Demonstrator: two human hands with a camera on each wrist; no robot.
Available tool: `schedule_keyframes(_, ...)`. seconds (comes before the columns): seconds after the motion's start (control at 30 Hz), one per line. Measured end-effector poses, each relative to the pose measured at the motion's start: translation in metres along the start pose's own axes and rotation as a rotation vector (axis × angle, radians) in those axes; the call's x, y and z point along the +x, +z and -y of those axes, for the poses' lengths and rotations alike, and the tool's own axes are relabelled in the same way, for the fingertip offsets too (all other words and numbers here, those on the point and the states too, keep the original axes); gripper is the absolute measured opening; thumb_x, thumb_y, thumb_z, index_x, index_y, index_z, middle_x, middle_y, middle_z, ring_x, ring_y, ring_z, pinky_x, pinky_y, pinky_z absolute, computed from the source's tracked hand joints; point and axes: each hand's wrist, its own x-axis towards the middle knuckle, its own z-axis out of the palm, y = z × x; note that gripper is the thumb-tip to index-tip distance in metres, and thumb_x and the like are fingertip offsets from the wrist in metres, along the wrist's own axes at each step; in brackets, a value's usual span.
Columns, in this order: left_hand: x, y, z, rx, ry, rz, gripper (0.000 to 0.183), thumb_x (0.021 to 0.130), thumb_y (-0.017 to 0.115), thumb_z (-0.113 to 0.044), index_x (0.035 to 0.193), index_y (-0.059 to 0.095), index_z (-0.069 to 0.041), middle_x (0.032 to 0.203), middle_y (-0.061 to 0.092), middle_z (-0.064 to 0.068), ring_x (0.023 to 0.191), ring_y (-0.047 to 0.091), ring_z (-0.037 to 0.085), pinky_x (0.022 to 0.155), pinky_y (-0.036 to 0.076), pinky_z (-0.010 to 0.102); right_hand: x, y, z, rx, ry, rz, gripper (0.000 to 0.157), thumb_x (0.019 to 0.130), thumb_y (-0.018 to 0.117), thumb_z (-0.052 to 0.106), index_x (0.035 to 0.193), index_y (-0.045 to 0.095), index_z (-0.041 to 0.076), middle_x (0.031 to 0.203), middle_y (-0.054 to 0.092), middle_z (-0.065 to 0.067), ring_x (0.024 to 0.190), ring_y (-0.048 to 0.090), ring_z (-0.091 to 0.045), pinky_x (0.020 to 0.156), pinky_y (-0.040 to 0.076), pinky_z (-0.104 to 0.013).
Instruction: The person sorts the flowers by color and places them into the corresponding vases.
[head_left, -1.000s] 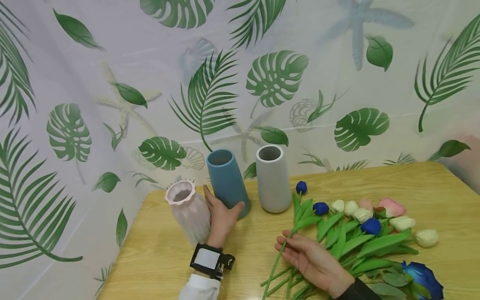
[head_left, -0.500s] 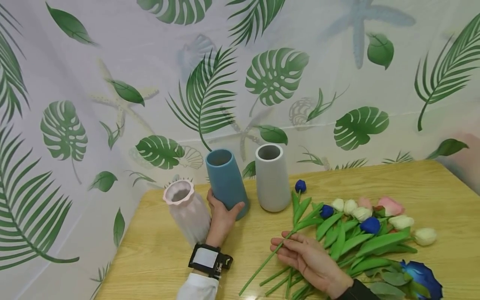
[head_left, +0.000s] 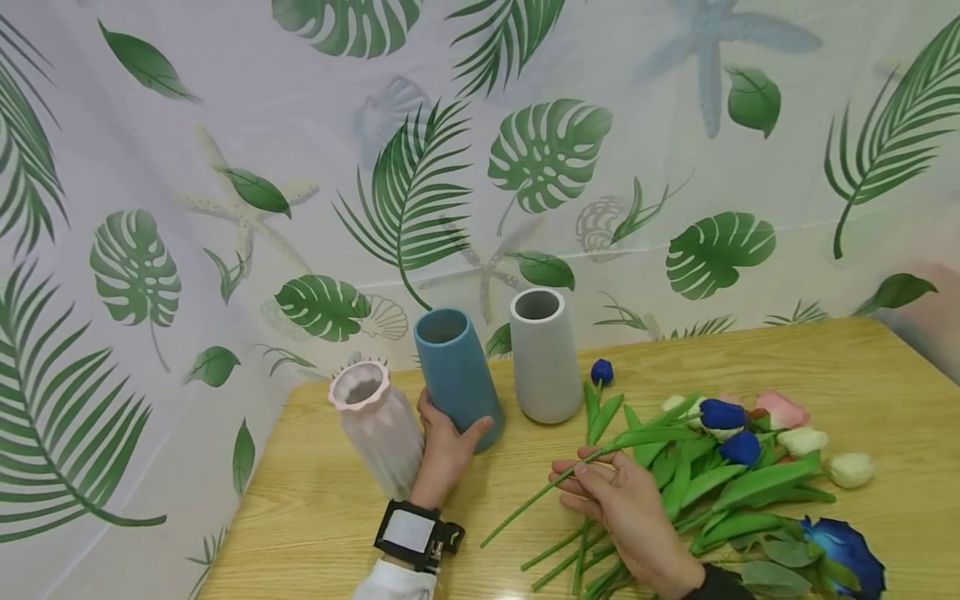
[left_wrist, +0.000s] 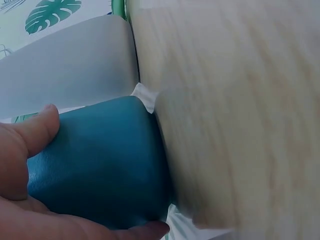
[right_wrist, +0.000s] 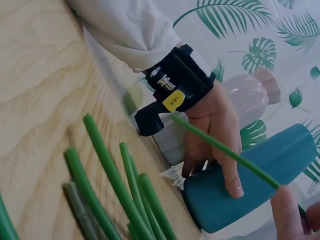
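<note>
In the head view my left hand (head_left: 447, 450) grips the lower part of a blue vase (head_left: 457, 367), thumb on one side and fingers on the other. The left wrist view has the vase's base (left_wrist: 100, 160) beside the thumb, close to the wood surface; whether it touches cannot be told. My right hand (head_left: 630, 512) pinches the green stem of an artificial blue tulip (head_left: 722, 414), its cut end pointing left and its bloom over the other flowers. Part of that stem (right_wrist: 235, 156) crosses the right wrist view, with fingertips at the lower right corner.
A pale pink ruffled-rim vase (head_left: 378, 433) stands left of the blue one, a white vase (head_left: 546, 358) to its right. Artificial flowers, white tulips (head_left: 851, 471), a pink bloom (head_left: 782, 411) and a large blue rose (head_left: 843, 554), lie on the wooden table (head_left: 300, 517). A leaf-print cloth hangs behind.
The tulip in my right hand has swung flatter, its bloom moving right and its stem end left and up. My left hand has drawn the blue vase slightly nearer.
</note>
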Motion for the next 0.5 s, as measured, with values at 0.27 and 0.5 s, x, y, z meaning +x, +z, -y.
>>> schedule_keyframes(0.27, -0.005, -0.001, 0.002, 0.006, -0.003, 0.03, 0.108, 0.089, 0.076, -0.026, 0.154, -0.008, -0.002, 0.156, 0.004, 0.033, 0.145, 0.016, 0.048, 0.114, 0.021, 0.062, 0.001, 0.0, -0.016, -0.142, -0.375, -0.17, 0.047, 0.101, 0.06, 0.022, 0.133, 0.041, -0.007, 0.123, 0.065, -0.022, 0.109, 0.068, -0.017, 0.088, 0.055, -0.036)
schedule_keyframes(0.5, -0.004, -0.001, 0.002, 0.016, 0.003, 0.029, 0.107, 0.09, 0.075, -0.025, 0.154, -0.008, -0.002, 0.156, 0.005, 0.032, 0.144, 0.018, 0.049, 0.113, 0.022, 0.061, 0.014, -0.008, -0.031, -0.357, -0.96, -0.059, 0.035, 0.097, 0.048, -0.015, 0.131, 0.051, -0.01, 0.128, 0.06, -0.019, 0.118, 0.061, -0.019, 0.092, 0.051, -0.029)
